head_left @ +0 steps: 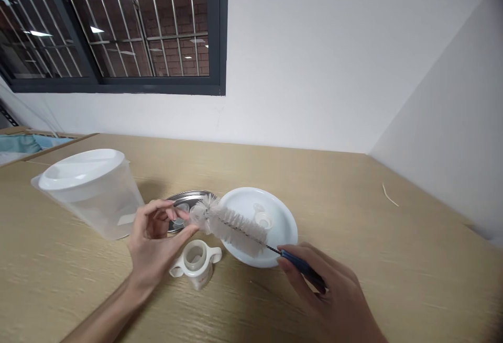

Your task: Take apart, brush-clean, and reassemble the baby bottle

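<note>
My right hand [320, 280] is closed around the blue handle of a bottle brush [238, 228]. Its white bristles point left, above the front of a white bowl [288, 222]. At the brush's tip, the thumb and fingers of my left hand [157, 235] pinch a small translucent piece [195, 217], which touches the bristles; its exact kind is unclear. Just below my left hand stands a white two-handled cup [198, 275], its top open. Inside the bowl lies a small white ring-shaped part [264, 219].
A translucent lidded pitcher [98, 201] stands at the left. Behind my left hand a round metal tray [188, 195] holds a small clear part [178, 222]. A thin pale strip [389, 196] lies on the wooden table [334, 191] at right, near the wall.
</note>
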Tool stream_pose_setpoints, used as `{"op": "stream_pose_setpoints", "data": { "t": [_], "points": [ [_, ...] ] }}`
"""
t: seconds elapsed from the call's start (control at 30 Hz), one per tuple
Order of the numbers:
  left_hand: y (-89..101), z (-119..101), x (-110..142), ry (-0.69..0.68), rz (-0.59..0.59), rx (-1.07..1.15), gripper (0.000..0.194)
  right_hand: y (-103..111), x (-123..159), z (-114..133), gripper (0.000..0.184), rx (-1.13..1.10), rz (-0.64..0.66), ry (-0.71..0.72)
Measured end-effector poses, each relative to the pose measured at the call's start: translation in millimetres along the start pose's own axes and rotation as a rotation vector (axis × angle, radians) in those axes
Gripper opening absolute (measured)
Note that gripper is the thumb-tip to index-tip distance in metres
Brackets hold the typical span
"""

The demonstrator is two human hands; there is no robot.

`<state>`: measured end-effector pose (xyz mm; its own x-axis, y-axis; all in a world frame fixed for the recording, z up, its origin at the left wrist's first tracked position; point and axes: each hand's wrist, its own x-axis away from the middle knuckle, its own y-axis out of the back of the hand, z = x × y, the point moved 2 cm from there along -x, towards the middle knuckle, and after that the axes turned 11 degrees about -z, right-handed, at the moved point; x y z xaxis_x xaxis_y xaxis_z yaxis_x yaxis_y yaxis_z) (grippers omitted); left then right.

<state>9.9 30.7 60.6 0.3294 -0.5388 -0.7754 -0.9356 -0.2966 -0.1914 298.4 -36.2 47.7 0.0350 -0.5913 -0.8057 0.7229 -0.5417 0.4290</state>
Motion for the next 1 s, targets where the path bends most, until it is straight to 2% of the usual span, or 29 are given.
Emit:
{"op": "stream_pose_setpoints", "data": {
  "t": [0.13, 0.27, 0.33, 0.43, 0.6, 0.83, 1.0],
  "points": [
    [4.6, 4, 3, -0.102, 0.088, -0.016, 0.068, 7, 1, -7, 0.011, 0.023, 0.055, 0.055],
    [5.6, 7, 4, -0.181, 0.137, -0.056, 0.070, 22, 0, -21, 0.011, 0.264, -0.044, 0.156],
    [4.8, 5, 2, -0.203, 0.099, -0.060, 0.071, 26, -2, -27, 0.011, 0.361, -0.090, 0.115],
    [1.6, 2, -2, -0.208, 0.081, -0.050, 0.070, 26, -5, -27, 0.019, 0.366, -0.129, 0.001],
    [-1.8, 0, -1, -0.151, 0.076, -0.040, 0.068, 21, -3, -20, 0.023, 0.360, -0.118, -0.098],
    [-4.6, 4, 2, 0.044, 0.114, -0.088, 0.066, 20, 0, -26, 0.022, 0.340, -0.142, -0.099],
    [-6.2, 5, -1, 0.151, 0.141, -0.051, 0.060, 17, -1, -20, 0.023, 0.257, -0.104, -0.205]
  ]
}}
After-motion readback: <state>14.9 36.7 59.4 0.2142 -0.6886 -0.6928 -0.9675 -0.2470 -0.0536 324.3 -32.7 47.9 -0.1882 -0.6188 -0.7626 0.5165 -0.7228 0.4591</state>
